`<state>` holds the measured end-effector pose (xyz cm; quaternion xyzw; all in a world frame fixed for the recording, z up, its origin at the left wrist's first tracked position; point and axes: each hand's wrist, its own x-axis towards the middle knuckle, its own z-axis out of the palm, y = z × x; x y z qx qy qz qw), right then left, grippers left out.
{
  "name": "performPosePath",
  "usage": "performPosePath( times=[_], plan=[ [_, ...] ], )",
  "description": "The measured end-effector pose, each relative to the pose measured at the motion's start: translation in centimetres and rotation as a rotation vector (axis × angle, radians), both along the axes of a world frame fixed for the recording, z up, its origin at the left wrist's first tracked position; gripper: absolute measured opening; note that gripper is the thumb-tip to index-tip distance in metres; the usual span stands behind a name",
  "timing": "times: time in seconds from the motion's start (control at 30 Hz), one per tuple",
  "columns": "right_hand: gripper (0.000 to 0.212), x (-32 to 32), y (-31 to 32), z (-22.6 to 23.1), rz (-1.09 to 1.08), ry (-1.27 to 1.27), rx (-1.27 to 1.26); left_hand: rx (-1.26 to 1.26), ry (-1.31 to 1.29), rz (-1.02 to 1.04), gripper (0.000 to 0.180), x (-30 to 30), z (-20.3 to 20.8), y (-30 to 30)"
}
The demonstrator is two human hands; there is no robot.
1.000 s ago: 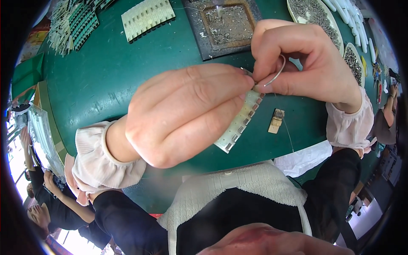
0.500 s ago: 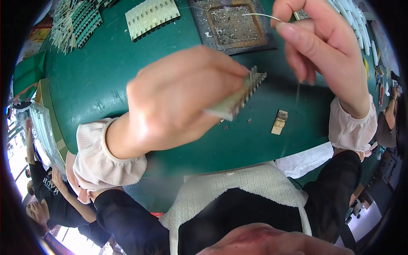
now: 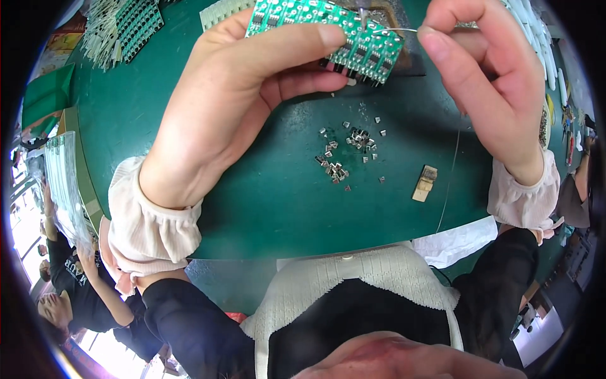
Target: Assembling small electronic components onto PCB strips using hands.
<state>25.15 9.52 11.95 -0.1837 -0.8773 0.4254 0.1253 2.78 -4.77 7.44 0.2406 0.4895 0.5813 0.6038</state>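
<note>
My left hand (image 3: 211, 104) is closed on a green circuit board panel (image 3: 372, 47), thumb on top and fingers underneath. Its face, with solder spots and small black chips, is turned up; dark pins stick out along the lower edge. Between thumb and fingertip, my right hand (image 3: 495, 79) pinches a thin solder wire (image 3: 399, 29). The wire's end reaches over the board's far right part, close to a narrow metal tip (image 3: 363, 19) that looks like a soldering iron's. Small metal pieces (image 3: 361, 139) lie scattered on the table below the board.
A small tan block (image 3: 425, 183) rests on the green table (image 3: 271, 215). Behind the board is a dark, soiled tray (image 3: 413, 66). More green boards (image 3: 139, 28) lie far left beside pale wires; white sticks (image 3: 536, 38) are heaped far right. A co-worker (image 3: 79, 290) is at the left.
My left hand has moved away from me and turned the panel from edge-on to green face up, under the wire's end. The scattered metal pieces are now uncovered. My right hand still pinches the wire.
</note>
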Motion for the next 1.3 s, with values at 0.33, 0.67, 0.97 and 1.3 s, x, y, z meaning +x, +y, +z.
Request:
performPosePath(
  times=[0.33,0.67,0.97,1.3],
  plan=[
    [0.014,-0.4,0.2,-1.1,0.006,0.137,-0.108,0.088,-0.047,-0.028,0.025,-0.9,0.2,0.0],
    [0.013,-0.7,1.2,-0.4,0.082,0.051,0.029,0.076,-0.03,0.006,0.025,-0.6,0.3,0.0],
    [0.012,-2.2,-0.8,1.7,-0.332,-0.321,-0.325,-0.01,0.037,-0.133,0.019,2.1,0.4,-0.6],
    [0.011,-3.2,0.4,-0.8,-0.021,-0.078,0.53,-0.071,0.462,-0.496,0.011,4.7,3.2,-3.1]
  ],
)
